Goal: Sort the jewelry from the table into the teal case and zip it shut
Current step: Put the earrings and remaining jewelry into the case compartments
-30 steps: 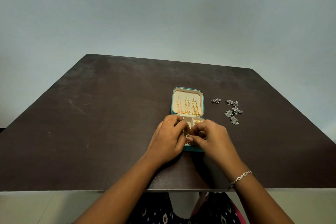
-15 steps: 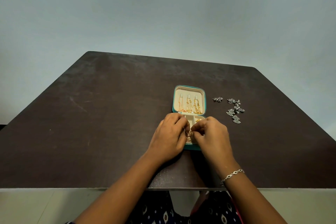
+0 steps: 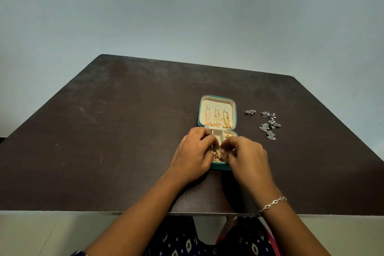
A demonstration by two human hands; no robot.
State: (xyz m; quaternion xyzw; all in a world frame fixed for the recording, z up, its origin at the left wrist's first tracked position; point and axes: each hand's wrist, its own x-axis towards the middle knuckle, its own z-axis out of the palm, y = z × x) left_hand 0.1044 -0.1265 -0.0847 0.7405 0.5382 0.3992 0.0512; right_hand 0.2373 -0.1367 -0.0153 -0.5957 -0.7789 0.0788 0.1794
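The teal case [image 3: 220,166] lies open on the table [image 3: 124,131], right of centre, its lid folded back toward 12 o'clock with gold chains [image 3: 218,119] hanging inside. Over the case's near half, a gold piece [image 3: 218,155] sits between both hands. The left hand [image 3: 193,156] reaches in from 7 o'clock and the right hand [image 3: 247,156] from 5 o'clock, and the curled fingers of each pinch the gold piece. A gold ring [image 3: 228,135] rests in the case's 1 o'clock compartment. At 2 o'clock from the case, silver jewelry [image 3: 270,125] lies on the table. A bracelet [image 3: 274,202] circles the right wrist.
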